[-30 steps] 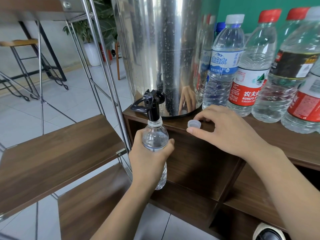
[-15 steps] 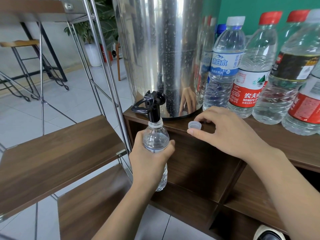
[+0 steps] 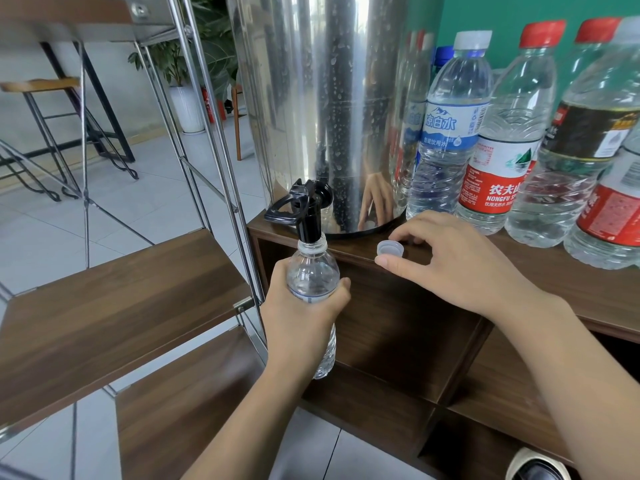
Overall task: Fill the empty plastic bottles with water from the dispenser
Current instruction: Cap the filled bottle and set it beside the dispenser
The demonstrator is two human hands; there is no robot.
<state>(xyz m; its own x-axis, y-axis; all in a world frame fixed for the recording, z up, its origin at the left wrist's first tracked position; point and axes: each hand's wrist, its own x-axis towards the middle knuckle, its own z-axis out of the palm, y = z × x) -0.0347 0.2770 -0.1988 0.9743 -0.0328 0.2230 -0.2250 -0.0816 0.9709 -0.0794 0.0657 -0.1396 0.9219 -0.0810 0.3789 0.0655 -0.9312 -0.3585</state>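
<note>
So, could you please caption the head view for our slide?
Left hand holds bottle under dispenser tap; right hand by cap.

Clear bottle (image 3: 312, 282) in my left hand (image 3: 300, 317) under the black tap (image 3: 302, 211) of the shiny silver dispenser (image 3: 332, 109). Pale translucent cap (image 3: 390, 248) on dark wood-grain worktop (image 3: 571, 282). Neighbouring bottle (image 3: 450, 133) has a blue-and-white label, the next bottle (image 3: 498, 174) a red-and-white one; wall (image 3: 502, 15) green.

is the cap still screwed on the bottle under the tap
No, the bottle in the left hand has a bare neck at the tap; the cap lies by the right hand.
</note>
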